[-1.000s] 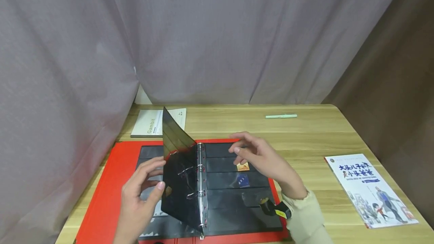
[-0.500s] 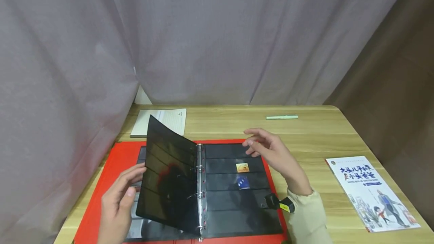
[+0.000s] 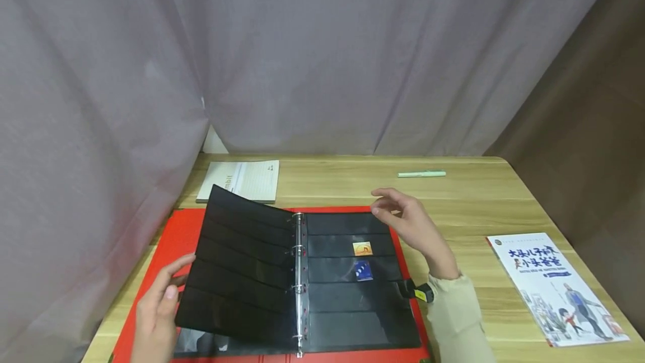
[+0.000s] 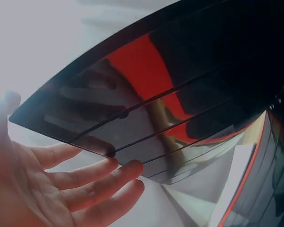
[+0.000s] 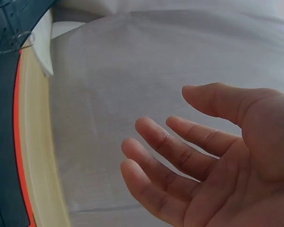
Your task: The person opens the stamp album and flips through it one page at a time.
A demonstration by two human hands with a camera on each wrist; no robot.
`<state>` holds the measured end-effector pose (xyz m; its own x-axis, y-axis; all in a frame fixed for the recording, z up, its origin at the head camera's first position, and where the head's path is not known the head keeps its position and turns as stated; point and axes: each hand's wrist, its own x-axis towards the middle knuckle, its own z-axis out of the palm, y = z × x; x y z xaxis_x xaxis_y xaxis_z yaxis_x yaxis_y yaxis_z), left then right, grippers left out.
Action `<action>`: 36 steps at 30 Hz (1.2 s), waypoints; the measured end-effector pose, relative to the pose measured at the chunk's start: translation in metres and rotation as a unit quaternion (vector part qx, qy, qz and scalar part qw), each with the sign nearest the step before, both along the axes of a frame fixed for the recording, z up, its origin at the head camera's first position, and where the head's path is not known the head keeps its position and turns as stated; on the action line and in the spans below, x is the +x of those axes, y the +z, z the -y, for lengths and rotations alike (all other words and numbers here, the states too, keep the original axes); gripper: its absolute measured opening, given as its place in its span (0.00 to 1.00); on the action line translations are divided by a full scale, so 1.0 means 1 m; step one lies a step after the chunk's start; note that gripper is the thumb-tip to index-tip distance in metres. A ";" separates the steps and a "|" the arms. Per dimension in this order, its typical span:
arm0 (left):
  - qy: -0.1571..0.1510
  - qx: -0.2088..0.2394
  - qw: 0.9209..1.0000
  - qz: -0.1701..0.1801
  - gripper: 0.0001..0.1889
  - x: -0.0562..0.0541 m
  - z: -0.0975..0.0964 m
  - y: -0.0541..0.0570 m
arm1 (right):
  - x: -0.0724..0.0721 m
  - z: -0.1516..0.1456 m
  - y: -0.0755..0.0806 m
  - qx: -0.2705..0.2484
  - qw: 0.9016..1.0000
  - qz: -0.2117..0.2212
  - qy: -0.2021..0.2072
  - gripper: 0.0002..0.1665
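A red ring-bound stamp album [image 3: 183, 228] lies spread on the table. One black pocket page [image 3: 237, 268] is lifted at a slant left of the metal rings [image 3: 299, 273]. My left hand [image 3: 158, 307] is at its outer edge. In the left wrist view, my straight fingers [image 4: 99, 182] reach along the page's edge, thumb on the other side. The right-hand page [image 3: 363, 324] lies flat, with a small orange stamp [image 3: 362, 249] and a blue stamp [image 3: 363, 270] in its strips. My right hand [image 3: 410, 220] hovers over its upper right corner, fingers loosely bent, holding nothing.
A pale notebook [image 3: 252, 181] lies behind the album at the left. A light green pen [image 3: 421, 173] rests near the table's back edge. On the right is a white picture book [image 3: 559, 290]. Grey curtains [image 3: 322, 60] hang behind the table.
The lifted page has swung left and lower from nearly upright, my left hand moving left with it. My right hand has drifted right, away from the stamps.
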<state>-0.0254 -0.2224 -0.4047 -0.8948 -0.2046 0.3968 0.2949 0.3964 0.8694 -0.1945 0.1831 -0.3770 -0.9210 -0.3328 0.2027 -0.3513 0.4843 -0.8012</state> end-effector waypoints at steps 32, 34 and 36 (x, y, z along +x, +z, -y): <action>0.169 -0.128 0.943 0.255 0.28 -0.004 0.015 -0.045 | -0.036 -0.010 -0.054 0.150 0.982 0.110 -0.016 0.53; 0.170 -0.137 0.943 0.252 0.27 -0.004 0.016 -0.049 | -0.038 -0.010 -0.060 0.158 0.980 0.117 -0.021 0.55; 0.166 -0.146 0.942 0.251 0.27 -0.004 0.017 -0.053 | -0.039 -0.010 -0.065 0.162 0.978 0.126 -0.021 0.57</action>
